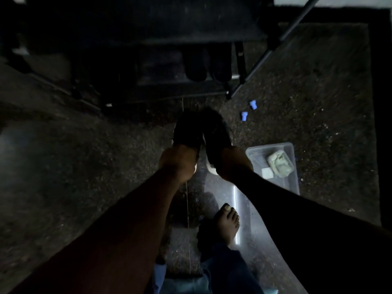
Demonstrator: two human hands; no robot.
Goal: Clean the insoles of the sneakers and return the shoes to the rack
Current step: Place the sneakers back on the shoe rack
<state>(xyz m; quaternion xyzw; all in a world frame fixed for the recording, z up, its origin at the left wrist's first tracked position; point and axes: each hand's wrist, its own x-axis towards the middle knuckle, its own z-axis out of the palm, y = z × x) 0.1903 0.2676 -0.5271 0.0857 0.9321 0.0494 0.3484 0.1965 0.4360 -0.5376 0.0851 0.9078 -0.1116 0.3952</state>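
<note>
We hold two dark sneakers above the floor, before the shoe rack (161, 85).

Left hand (178, 164) grips the left sneaker (187, 130), right hand (232, 164) the right sneaker (216, 134); dimness hides insoles and rack shelves.

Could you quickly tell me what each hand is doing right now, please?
Left hand: closed, holding the left black sneaker by its heel.
Right hand: closed, holding the right black sneaker by its heel.
</note>
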